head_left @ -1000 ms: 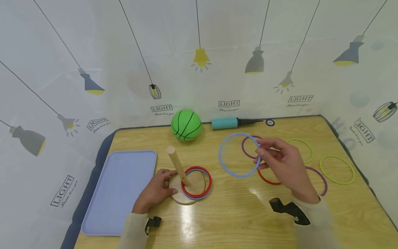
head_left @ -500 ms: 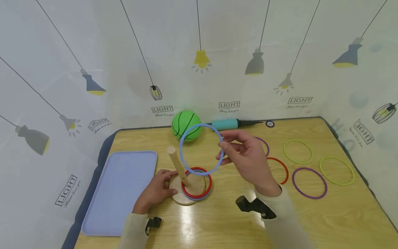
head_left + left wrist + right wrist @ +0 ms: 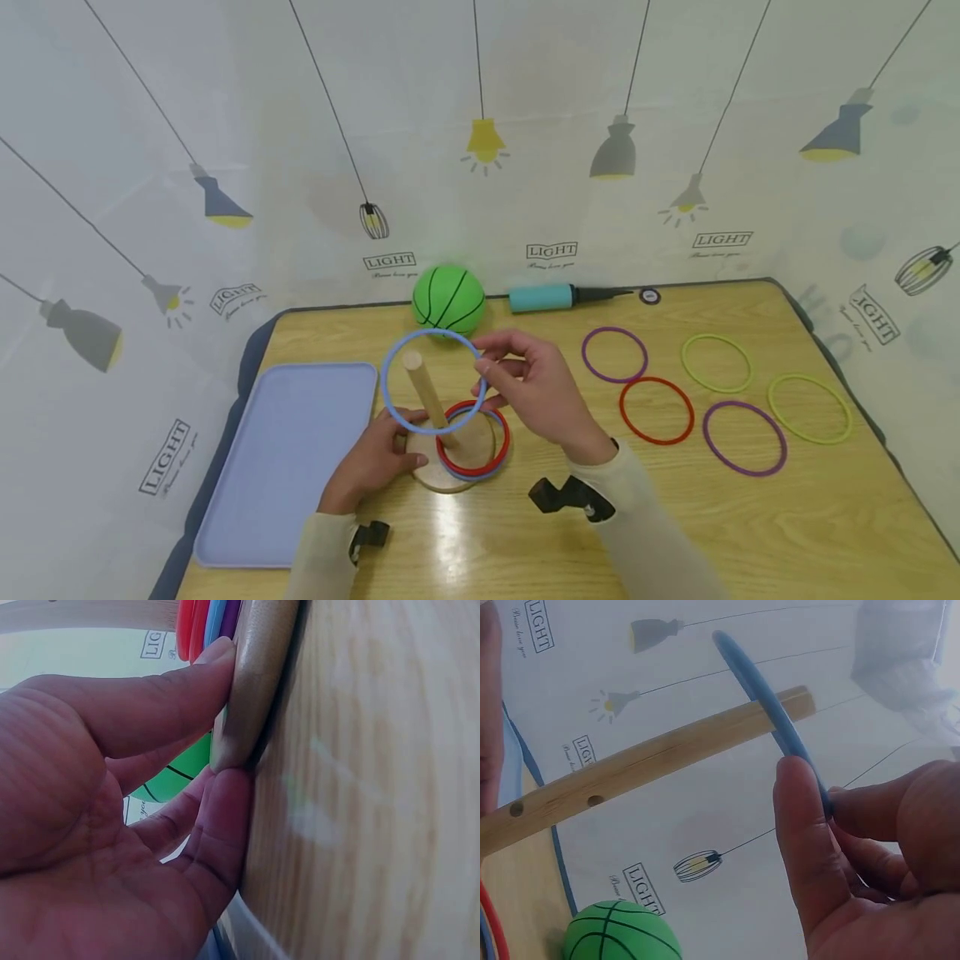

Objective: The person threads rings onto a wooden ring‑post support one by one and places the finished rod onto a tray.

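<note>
My right hand (image 3: 536, 387) pinches a light blue ring (image 3: 385, 382) by its right side, between thumb and fingers. The ring surrounds the upper part of a wooden peg (image 3: 424, 390), whose tip pokes through in the right wrist view. At the foot of the peg, a red ring (image 3: 507, 437) lies over a blue one on the round wooden base (image 3: 433, 477). Red, blue and purple edges of stacked rings (image 3: 212, 622) show in the left wrist view. My left hand (image 3: 378, 458) grips the base's left edge, thumb on top and fingers against the side.
To the right lie two purple rings (image 3: 646, 354), a red ring (image 3: 692, 417) and two yellow-green rings (image 3: 750, 367). A green ball (image 3: 448, 300) and a teal hand pump (image 3: 542, 297) sit along the back edge. At left is a lavender tray (image 3: 292, 458).
My right hand has carried the light blue ring leftward from above the loose rings to the peg, and the ring now surrounds its top. My left hand stays on the base.
</note>
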The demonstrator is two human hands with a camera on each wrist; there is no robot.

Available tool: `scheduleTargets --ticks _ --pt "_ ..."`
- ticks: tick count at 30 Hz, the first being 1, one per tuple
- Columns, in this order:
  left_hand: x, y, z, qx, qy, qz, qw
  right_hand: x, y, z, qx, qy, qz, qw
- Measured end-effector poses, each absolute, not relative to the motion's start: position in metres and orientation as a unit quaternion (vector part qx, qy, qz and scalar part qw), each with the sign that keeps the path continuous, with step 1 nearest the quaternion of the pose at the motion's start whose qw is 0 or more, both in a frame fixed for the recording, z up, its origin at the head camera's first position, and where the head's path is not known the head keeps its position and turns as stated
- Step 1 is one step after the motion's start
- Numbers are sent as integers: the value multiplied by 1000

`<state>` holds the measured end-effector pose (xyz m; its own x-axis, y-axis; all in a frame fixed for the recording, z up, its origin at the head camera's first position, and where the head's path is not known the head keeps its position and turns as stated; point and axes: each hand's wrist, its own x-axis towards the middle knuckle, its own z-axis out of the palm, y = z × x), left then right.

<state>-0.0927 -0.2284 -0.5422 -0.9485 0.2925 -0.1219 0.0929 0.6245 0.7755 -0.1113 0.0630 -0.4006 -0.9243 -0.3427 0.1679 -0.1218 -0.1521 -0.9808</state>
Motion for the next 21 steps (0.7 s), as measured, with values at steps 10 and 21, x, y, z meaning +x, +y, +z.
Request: scheduleTargets --ticks 10,21 --pt "-93 -228 -541 100 898 409 126 -116 60 -441 -130 691 -701 122" --pt "-94 -229 -542 97 892 422 132 -119 68 -487 -93 719 -673 148"
